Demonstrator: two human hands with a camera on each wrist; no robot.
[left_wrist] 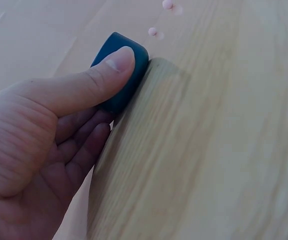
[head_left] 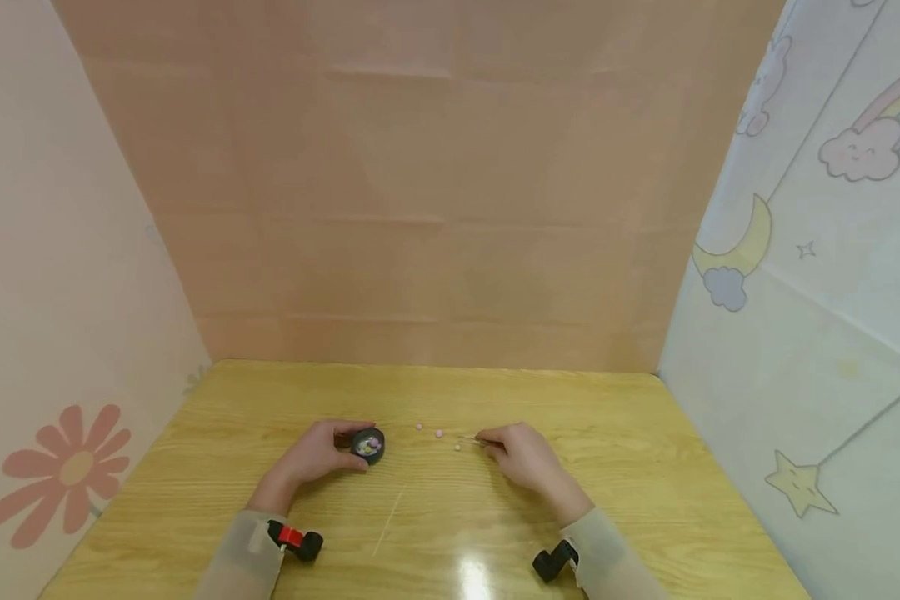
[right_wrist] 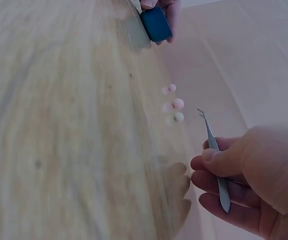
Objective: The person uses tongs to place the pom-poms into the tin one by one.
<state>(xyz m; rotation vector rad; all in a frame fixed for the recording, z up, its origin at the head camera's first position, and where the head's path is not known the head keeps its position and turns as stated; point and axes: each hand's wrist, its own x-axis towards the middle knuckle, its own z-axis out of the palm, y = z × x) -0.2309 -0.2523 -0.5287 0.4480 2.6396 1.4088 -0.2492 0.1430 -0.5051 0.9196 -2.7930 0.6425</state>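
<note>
My left hand [head_left: 317,452] grips a small round dark container [left_wrist: 128,90] by its side, thumb at the front, on the wooden table. Several coloured beads [head_left: 373,443] lie inside it. Between thumb and fingers, my right hand [head_left: 527,457] pinches metal tweezers [right_wrist: 212,140] with bent tips. The tips are parted and hold nothing. Close by on the table sit three loose beads: a small pink bead [right_wrist: 172,87], a larger pink bead [right_wrist: 178,103] and a whitish bead [right_wrist: 179,117], which is nearest the tweezers.
The wooden table [head_left: 435,517] meets a plain brownish backdrop [head_left: 435,208] at its far edge. Pale printed sheets flank both sides, the right sheet [head_left: 810,333] showing a moon and stars. Each wrist carries a small black camera [head_left: 551,562].
</note>
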